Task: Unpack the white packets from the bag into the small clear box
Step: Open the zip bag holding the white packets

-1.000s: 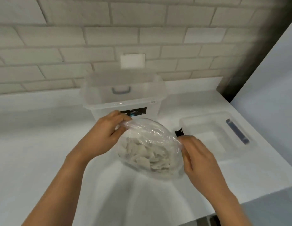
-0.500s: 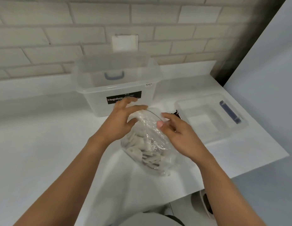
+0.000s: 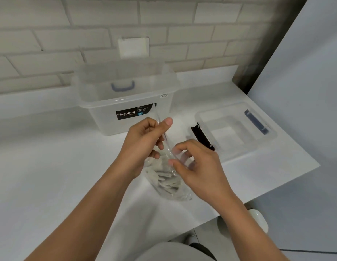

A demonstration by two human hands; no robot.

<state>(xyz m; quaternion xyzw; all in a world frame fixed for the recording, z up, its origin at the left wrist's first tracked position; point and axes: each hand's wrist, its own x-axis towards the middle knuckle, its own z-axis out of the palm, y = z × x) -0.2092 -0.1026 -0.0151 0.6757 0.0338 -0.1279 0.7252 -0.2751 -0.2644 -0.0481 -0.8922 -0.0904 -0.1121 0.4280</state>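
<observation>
Head cam: left hand (image 3: 143, 146) and right hand (image 3: 197, 166) are both pinching the bag (image 3: 169, 187) up top. It's stretching long-ways down from the fingers, mouth pointing up.

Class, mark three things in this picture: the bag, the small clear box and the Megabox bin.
bag (image 3: 170, 186): head view, lower part, below the hands.
small clear box (image 3: 225, 137): head view, bare floor inside.
Megabox bin (image 3: 129, 114): head view, front wall, on the black label.

The bag (image 3: 170, 187) is thin, glossy clear plastic; both boxes (image 3: 126, 95) (image 3: 237, 129) are frosted translucent plastic; the bench (image 3: 51, 166) is smooth, white and matt.
</observation>
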